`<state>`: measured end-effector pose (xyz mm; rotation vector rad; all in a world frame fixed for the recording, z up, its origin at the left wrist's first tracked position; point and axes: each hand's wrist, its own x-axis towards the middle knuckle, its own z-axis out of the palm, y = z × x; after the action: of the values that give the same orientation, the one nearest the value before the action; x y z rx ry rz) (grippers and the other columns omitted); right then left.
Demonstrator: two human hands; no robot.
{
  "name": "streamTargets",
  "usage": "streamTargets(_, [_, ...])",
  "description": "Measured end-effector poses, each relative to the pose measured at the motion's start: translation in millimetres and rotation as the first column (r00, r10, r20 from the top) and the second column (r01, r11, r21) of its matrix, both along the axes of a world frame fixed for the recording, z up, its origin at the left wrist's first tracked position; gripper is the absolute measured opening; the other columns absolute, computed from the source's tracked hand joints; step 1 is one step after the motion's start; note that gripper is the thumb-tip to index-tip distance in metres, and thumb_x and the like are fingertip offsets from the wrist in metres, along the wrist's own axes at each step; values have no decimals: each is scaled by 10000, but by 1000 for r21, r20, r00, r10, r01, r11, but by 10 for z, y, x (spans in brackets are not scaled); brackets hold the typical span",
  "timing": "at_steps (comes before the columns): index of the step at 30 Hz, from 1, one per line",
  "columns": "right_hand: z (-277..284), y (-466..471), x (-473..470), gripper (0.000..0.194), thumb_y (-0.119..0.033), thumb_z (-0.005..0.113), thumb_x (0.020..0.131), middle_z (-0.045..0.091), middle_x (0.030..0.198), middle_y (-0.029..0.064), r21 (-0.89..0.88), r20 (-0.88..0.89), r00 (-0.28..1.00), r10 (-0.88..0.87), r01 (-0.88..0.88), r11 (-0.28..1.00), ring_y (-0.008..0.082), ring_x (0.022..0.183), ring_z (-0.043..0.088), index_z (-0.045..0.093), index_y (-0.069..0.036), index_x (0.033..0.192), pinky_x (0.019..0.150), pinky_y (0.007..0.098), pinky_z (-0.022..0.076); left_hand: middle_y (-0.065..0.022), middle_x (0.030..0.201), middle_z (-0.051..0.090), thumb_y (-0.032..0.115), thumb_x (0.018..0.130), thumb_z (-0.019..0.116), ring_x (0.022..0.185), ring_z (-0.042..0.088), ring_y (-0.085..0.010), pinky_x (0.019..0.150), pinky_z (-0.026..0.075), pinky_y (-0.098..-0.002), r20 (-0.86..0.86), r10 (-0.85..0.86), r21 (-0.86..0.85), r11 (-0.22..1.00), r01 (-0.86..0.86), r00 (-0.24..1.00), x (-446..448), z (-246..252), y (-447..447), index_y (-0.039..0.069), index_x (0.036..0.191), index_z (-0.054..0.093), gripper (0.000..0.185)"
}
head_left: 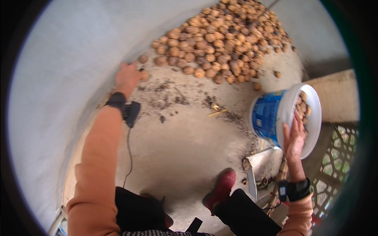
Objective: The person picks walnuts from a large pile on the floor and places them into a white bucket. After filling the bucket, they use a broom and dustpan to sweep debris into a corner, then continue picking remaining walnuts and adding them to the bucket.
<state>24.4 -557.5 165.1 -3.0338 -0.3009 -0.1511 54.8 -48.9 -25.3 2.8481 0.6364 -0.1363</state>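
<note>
My left hand (pixel 127 77), slightly blurred, reaches down to the floor by the wall. A walnut (pixel 144 75) lies against its fingers, and I cannot tell whether it is gripped. Just beyond is another loose walnut (pixel 143 59). On the right, my right hand (pixel 294 140) grips the rim of a white plastic bucket (pixel 312 138) with a blue printed label, fingers inside and thumb outside. The bucket is tilted, its mouth facing right, with several walnuts (pixel 301 104) inside. A large pile of walnuts (pixel 212 41) spreads across the floor at the far corner.
Dark debris (pixel 165 93) and a yellow stick (pixel 218 112) lie on the concrete floor (pixel 177 141). A dustpan (pixel 262 163) and a broom-like bundle of sticks (pixel 280 177) are below the bucket. A wooden board (pixel 336 97) and a pierced lattice (pixel 333 159) border the right side.
</note>
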Motion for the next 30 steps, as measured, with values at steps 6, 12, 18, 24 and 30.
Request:
streamTargets(6, [79, 21, -12, 507, -398, 550, 867, 356, 1382, 129, -142, -100, 994, -45, 30, 989, 330, 1181, 439, 496, -71, 1252, 978, 448, 338, -155, 1113, 593, 199, 794, 572, 1012, 565, -355, 828, 460, -452, -50, 3, -87, 996, -8, 999, -15, -130, 303, 242, 1253, 444, 479])
streamTargets(12, [89, 83, 12, 475, -406, 554, 868, 356, 1374, 132, -173, -79, 996, -31, 17, 985, 326, 1175, 446, 527, -80, 1212, 963, 474, 347, -140, 1105, 600, 156, 801, 560, 1018, 559, -355, 823, 458, -440, 69, 43, -180, 983, -30, 997, -71, -477, 496, 247, 1270, 415, 499])
streamTargets(18, [56, 45, -9, 471, -406, 564, 858, 376, 1366, 133, -174, -45, 999, -17, 9, 985, 319, 1132, 486, 529, -91, 1207, 951, 473, 362, -48, 961, 620, 94, 831, 571, 829, 588, -176, 684, 476, -288, 431, 301, -727, 674, 129, 851, -190, -648, 540, 153, 1238, 492, 419])
streamTargets(24, [41, 43, -8, 452, -396, 574, 850, 379, 1372, 109, -156, -28, 999, -28, 23, 987, 309, 1138, 481, 527, -142, 1221, 956, 470, 356, -7, 908, 566, 91, 813, 621, 617, 472, -60, 493, 404, -191, 153, 311, -973, 211, 89, 938, -62, 633, -832, 166, 1234, 507, 442])
streamTargets(30, [21, 51, -23, 474, -413, 569, 847, 386, 1366, 111, -136, -24, 998, -60, 56, 989, 306, 1127, 487, 510, -152, 1239, 962, 464, 348, -20, 837, 555, 129, 820, 644, 629, 533, -77, 503, 469, -197, 468, -70, -866, -237, 441, 881, 348, 1853, -2817, 111, 1247, 483, 457])
